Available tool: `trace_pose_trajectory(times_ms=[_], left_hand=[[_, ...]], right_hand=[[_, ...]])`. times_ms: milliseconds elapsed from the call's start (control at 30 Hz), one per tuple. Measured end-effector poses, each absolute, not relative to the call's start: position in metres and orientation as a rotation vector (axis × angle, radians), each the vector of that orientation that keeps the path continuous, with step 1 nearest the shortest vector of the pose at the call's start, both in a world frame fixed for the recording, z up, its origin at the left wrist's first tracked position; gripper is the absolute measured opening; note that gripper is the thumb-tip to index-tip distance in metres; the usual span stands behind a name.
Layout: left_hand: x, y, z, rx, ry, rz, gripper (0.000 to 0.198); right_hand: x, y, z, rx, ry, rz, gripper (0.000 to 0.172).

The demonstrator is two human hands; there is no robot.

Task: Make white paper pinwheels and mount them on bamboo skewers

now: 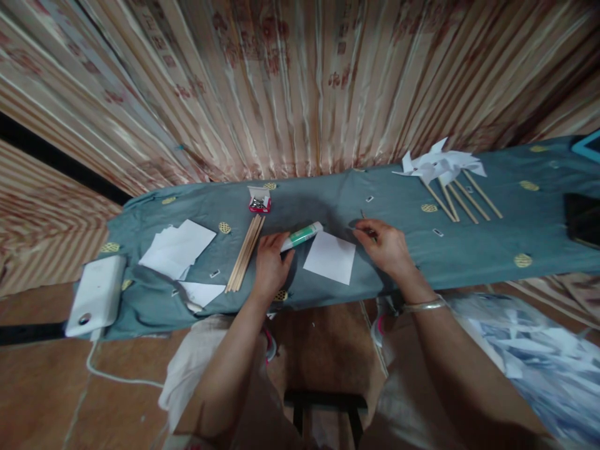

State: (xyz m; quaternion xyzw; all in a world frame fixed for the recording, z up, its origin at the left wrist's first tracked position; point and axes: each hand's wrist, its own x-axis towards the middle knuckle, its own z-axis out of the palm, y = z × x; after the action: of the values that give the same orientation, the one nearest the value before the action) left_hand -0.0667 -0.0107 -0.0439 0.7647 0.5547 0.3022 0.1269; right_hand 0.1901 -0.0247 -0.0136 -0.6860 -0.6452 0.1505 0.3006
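My left hand (272,265) is closed round the lower end of a white and green glue stick (304,235). The tube slants over the cloth, its far end by the top corner of a square white sheet (330,257). To the right of that sheet, my right hand (382,245) is pinched just above the table; a thin, small piece shows at its fingertips, too small to name. Left of my left hand lie several thin wooden sticks (244,255). Beyond them stands an open red and white box (259,201) of small metal pieces, perhaps pins.
Several paper pinwheels (443,165) on sticks lie at the right. White paper squares (175,250), a folded sheet (201,291) and a white power bank (96,295) with a cable are at the left. A dark phone-like object (584,219) sits at the far right. A striped curtain (300,87) hangs behind.
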Motion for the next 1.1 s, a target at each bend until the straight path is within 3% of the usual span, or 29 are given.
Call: trace_pose_trajectory(times_ms=[267,467,600,767,900,1100], left_hand=[[-0.068,-0.007,-0.048,2.222,1.655,0.885,0.024],[-0.073,-0.009,-0.036,1.875,1.641,1.126,0.025],[-0.061,-0.017,-0.025,1.412,1.375,1.182,0.035],[-0.046,-0.032,-0.015,1.120,1.079,1.071,0.039],[-0.042,-0.039,-0.012,1.039,1.001,1.005,0.038],[-0.045,-0.032,-0.016,1.078,1.064,0.967,0.042]], right_hand=[[0.197,-0.024,-0.021,-1.745,-1.673,0.363,0.024],[0.188,-0.020,-0.021,-1.660,-1.503,0.398,0.020],[0.160,-0.024,-0.016,-1.416,-1.246,0.895,0.023],[0.127,-0.034,-0.007,-1.055,-0.909,1.545,0.039],[0.118,-0.036,-0.006,-0.986,-0.770,1.661,0.035],[0.128,-0.028,-0.011,-0.967,-0.535,1.525,0.031]])
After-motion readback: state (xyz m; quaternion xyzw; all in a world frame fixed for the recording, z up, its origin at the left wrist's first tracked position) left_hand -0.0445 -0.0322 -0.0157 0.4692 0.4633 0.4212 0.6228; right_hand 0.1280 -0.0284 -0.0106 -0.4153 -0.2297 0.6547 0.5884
